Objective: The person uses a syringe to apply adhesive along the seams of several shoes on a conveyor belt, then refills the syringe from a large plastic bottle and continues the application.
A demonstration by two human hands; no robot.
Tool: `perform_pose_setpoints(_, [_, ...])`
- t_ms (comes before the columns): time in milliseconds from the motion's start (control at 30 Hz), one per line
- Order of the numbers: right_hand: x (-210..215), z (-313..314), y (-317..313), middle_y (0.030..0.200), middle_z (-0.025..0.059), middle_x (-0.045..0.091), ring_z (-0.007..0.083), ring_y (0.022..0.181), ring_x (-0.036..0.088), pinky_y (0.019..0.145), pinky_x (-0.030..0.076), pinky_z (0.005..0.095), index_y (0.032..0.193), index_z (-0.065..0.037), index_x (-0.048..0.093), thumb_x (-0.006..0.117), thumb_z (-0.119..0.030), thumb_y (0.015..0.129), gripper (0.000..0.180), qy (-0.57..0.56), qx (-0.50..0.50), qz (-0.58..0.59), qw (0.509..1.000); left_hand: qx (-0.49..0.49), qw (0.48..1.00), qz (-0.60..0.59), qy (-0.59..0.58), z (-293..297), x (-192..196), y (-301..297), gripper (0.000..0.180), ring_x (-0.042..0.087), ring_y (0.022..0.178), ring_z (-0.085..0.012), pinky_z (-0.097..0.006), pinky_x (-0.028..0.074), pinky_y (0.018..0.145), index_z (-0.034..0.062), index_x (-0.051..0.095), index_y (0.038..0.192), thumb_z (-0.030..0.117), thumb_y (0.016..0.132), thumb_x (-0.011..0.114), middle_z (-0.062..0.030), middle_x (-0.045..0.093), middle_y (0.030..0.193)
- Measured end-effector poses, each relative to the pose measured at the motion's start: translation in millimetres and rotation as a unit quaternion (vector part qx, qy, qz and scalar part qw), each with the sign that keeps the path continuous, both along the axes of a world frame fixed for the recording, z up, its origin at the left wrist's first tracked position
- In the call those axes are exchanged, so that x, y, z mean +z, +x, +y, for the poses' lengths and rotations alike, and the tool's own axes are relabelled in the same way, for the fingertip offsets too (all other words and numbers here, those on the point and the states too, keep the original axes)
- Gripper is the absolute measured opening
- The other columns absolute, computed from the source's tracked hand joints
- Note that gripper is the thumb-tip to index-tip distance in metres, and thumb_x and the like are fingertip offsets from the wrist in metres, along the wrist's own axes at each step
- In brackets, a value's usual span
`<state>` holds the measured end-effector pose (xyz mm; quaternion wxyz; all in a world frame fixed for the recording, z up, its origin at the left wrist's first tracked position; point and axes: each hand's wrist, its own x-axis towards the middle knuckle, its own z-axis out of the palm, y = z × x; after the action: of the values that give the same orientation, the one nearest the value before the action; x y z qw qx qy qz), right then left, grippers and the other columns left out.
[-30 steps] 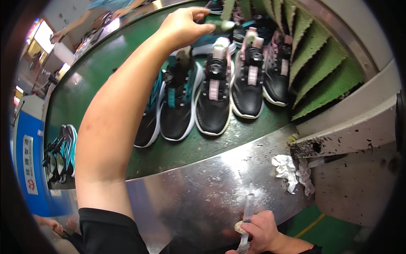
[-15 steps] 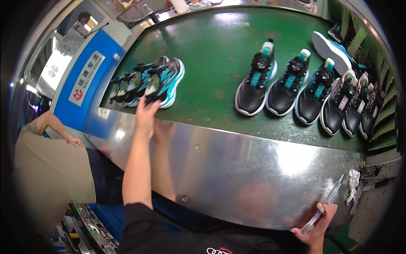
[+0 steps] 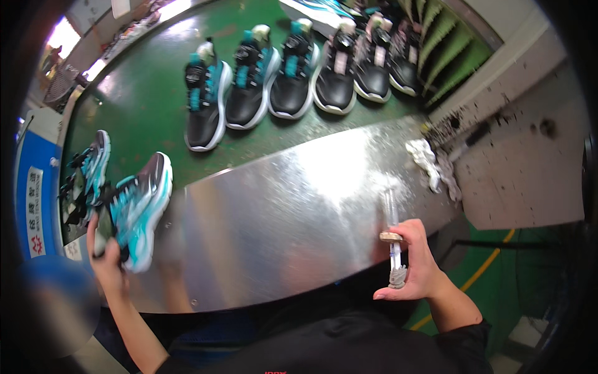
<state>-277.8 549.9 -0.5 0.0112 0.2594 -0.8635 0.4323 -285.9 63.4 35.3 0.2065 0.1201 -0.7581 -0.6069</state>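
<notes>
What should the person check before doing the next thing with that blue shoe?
1. Left hand gripping the teal shoe at its heel: ok.
2. Shoe resting over the edge of the steel table: ok.
3. Right hand holding the clear tool upright: ok.
4. Second teal shoe apart on the green belt: ok.
5. Tool tip clean: cannot tell.
6. White rag within reach on the table: ok, probably.
</notes>
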Motion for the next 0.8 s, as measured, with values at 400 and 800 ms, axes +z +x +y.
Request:
perform_pose_setpoints(400, [15.2,22.6,15.6,0.102,0.0151,0.049,0.0296,0.087,0.046,0.080,0.037,0.0374,0.122,0.002,0.037,0.077,-0.050,0.055,0.094,0.076,0.039,-0.055,0.995,-0.043,0.981,-0.155,0.112,66.3,-16.3,-15.5,0.054,0.050,0.102,-0.0148,-0.021,0.042,0.079,-0.0008,0.037,0.131,0.015,0.081,0.050,-0.0115,0.045,0.120])
perform_pose_setpoints(800, [65.1,-37.5,3.6,0.100,0.0142,0.049,0.0174,0.081,0.045,0.066,0.037,0.0269,0.121,-0.005,0.032,0.074,-0.065,0.049,0.103,-0.397,-0.006,-0.322,0.859,-0.280,0.860,0.014,0.427,118.0,3.4,-53.6,0.049,0.056,0.091,-0.0153,-0.031,0.046,0.083,-0.0005,0.042,0.110,0.009,0.071,0.070,-0.0104,0.057,0.100])
